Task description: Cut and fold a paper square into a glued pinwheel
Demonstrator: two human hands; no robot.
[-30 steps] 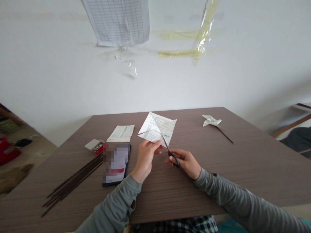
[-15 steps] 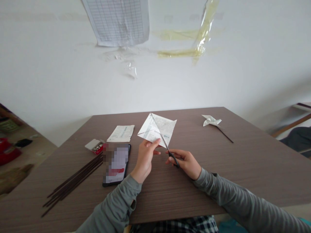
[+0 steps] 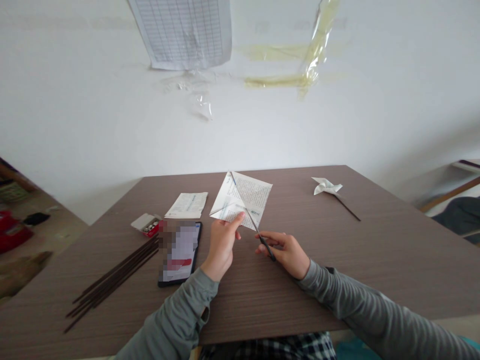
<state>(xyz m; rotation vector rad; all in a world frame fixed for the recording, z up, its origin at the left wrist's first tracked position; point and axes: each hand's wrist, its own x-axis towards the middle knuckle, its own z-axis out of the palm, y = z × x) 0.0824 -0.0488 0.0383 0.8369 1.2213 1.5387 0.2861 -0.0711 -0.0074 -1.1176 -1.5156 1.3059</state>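
My left hand [image 3: 222, 245] pinches the near edge of a square sheet of printed paper [image 3: 252, 192], thumb on top. The sheet is held above the table, and slits or creases run in from its far and left corners. Around the handles of a pair of scissors [image 3: 258, 233] with dark grips, my right hand [image 3: 288, 254] is closed. The blades lie at the near right edge of the paper and point toward its middle. I cannot make out exactly how far they reach in.
A paper pinwheel [image 3: 326, 187] on a dark stick lies on the right of the table [image 3: 375, 260]. At left are a stack of printed paper [image 3: 186, 205], a small open red-and-white box [image 3: 148, 225], several dark sticks [image 3: 112, 275] and a phone [image 3: 180, 255].
The paper in my left hand has shifted slightly left. The scissors handles have come closer together. My right hand has hardly moved.
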